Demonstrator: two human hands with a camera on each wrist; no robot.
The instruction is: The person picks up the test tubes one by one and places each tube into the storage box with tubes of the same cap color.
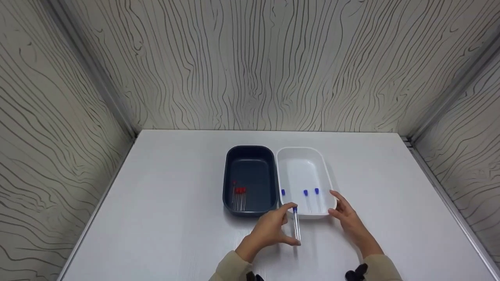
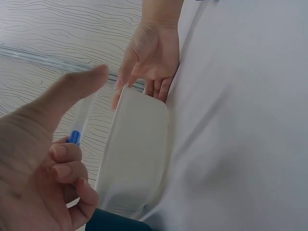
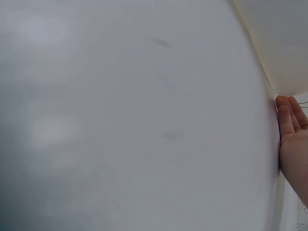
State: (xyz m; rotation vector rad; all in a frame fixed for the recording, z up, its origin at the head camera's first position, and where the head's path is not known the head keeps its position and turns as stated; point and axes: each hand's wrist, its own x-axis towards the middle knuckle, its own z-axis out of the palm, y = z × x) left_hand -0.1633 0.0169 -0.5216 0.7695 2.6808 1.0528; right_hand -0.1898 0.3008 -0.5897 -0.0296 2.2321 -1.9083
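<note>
My left hand point(image 1: 269, 228) holds a clear test tube with a blue cap point(image 1: 297, 227) between thumb and index finger, just in front of the trays. The left wrist view shows this tube point(image 2: 83, 115) partly hidden behind the thumb. Around the front right corner of the white tray point(image 1: 300, 173), my right hand point(image 1: 351, 223) has its thumb and fingers at the rim. Several blue-capped tubes point(image 1: 306, 193) lie inside that tray. In the right wrist view, the right hand point(image 3: 293, 139) is at the edge, its fingertips against the tray point(image 3: 284, 53).
A dark blue tray point(image 1: 254, 173) stands directly left of the white one. Several red-capped tubes point(image 1: 239, 199) lie side by side in its front left part. Both trays are on a white table point(image 1: 172, 187), with wood-patterned panels point(image 1: 250, 66) behind and at the sides.
</note>
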